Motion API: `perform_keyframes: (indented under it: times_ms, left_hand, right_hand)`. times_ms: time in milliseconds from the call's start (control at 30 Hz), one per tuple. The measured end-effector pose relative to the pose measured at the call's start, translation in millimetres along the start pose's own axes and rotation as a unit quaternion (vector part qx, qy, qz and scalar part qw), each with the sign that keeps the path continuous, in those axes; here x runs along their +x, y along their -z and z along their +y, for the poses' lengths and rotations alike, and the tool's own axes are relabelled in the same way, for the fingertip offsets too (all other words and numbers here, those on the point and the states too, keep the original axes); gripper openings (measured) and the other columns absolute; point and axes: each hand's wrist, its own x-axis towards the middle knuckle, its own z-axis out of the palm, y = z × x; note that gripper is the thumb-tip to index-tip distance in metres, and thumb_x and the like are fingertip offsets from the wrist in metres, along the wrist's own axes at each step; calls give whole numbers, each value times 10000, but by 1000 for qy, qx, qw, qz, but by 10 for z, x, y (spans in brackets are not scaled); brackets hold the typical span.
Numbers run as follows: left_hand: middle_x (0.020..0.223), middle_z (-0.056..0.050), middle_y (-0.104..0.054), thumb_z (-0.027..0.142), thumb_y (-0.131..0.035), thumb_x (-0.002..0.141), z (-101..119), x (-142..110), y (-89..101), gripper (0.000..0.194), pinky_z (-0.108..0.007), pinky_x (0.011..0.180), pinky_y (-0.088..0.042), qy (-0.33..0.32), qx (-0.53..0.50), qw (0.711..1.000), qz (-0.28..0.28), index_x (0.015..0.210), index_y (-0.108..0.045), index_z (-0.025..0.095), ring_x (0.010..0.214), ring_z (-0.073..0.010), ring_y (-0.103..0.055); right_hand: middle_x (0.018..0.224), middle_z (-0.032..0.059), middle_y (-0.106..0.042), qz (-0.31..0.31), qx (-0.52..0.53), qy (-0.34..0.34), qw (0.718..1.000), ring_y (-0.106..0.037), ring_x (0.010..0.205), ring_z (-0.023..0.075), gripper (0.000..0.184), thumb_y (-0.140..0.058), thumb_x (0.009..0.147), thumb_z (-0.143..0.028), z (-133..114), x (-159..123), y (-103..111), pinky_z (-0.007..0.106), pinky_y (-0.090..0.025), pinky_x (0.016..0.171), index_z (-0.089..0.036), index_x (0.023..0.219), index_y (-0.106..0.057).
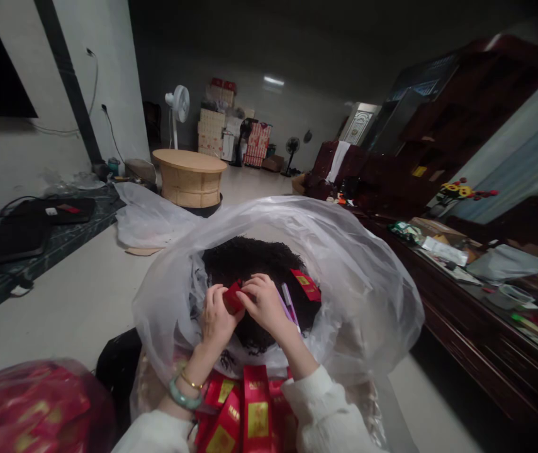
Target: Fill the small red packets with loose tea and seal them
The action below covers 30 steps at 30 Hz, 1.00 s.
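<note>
My left hand (pixel 216 318) is closed around a small red packet (pixel 233 298) with its upper end toward me and the bag's middle. My right hand (pixel 265 303) grips the same packet from the right, thumb and fingertips at its top. Below both hands is a heap of black, loose, dried-looking leaves (pixel 254 251) inside a big clear plastic bag (pixel 367 289) with its mouth spread wide. Another red packet (pixel 305 285) lies on the heap at the right. A purple-and-white stick-like tool (pixel 289 305) is partly hidden by my right forearm.
Several red and gold packets (pixel 256 402) lie close to my body between my forearms. A bag of red packets (pixel 33 402) stands at lower left. Farther off are a round wooden table (pixel 188 160), a white fan (pixel 180 104) and a cluttered dark cabinet (pixel 467 340).
</note>
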Motion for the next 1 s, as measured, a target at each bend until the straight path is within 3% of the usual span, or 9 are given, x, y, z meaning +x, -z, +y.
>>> perform_keyframes:
  times_ms: [100,167,267,367,433,533,667,833,1000]
  left_hand:
    - [1077,-117,-562,304,-687,690,7,1,30,397,-412,791,-528,17,-6,1000,6,1019,-497,188,996,-291,-600]
    - [1051,-105,-566,319,-689,686,-1,7,56,399,-416,806,-527,23,-17,999,18,1015,-500,194,989,-285,-600]
    - [1037,-102,-569,343,-690,686,-36,14,92,418,-416,816,-526,23,-38,998,42,1027,-503,192,974,-275,-604]
    - [1040,-109,-571,375,-691,683,-86,11,118,453,-407,780,-534,38,-47,996,64,1047,-503,182,926,-264,-615]
    - [1021,-105,-574,390,-690,683,-117,4,133,470,-395,752,-539,48,-52,995,70,1055,-502,175,885,-252,-619]
    - [988,-90,-574,394,-685,688,-142,-2,155,455,-382,729,-541,54,-60,994,70,1044,-506,176,828,-229,-613]
    - [981,-85,-570,390,-676,697,-142,0,173,426,-378,714,-541,56,-68,994,65,1031,-513,182,802,-218,-601]
    - [997,-91,-564,399,-682,691,-143,2,155,440,-397,741,-540,58,-72,994,60,1033,-506,184,828,-235,-602]
    - [1002,-92,-565,396,-683,686,-128,2,142,454,-396,747,-545,60,-77,994,58,1046,-501,187,856,-244,-611]
  right_hand:
    - [902,73,-680,77,43,-21,996,-583,945,204,179,-520,894,-257,128,126,-23,370,-454,881,-206,895,-692]
    - [1055,100,-657,79,52,-47,994,-589,1008,206,238,-504,893,-257,255,280,-85,375,-457,911,-199,1069,-653]
    - [1390,179,-456,-58,6,-60,996,-422,1292,281,585,-642,804,-340,403,565,-253,448,-371,1038,-174,1340,-477]
    - [1522,202,-249,-206,-54,-79,974,-236,1395,365,809,-642,789,-502,409,819,-472,540,-294,1067,-191,1456,-306]
    - [1550,172,-192,-249,-81,-70,963,-176,1408,392,788,-527,845,-580,357,934,-621,581,-254,1069,-227,1484,-232]
    - [1546,128,-234,-284,-113,-24,952,-179,1405,386,698,-401,898,-605,285,1019,-819,586,-237,1068,-262,1481,-231]
    - [1389,125,-469,-274,-166,42,946,-419,1259,314,547,-399,920,-565,278,1014,-958,490,-366,986,-251,1366,-441]
    - [1102,114,-587,-216,-198,129,947,-509,1024,236,395,-451,924,-496,365,914,-839,364,-423,849,-207,1136,-617]
    - [1367,121,-457,-234,-166,172,943,-433,1181,263,433,-514,907,-407,426,867,-695,390,-399,901,-228,1301,-496]
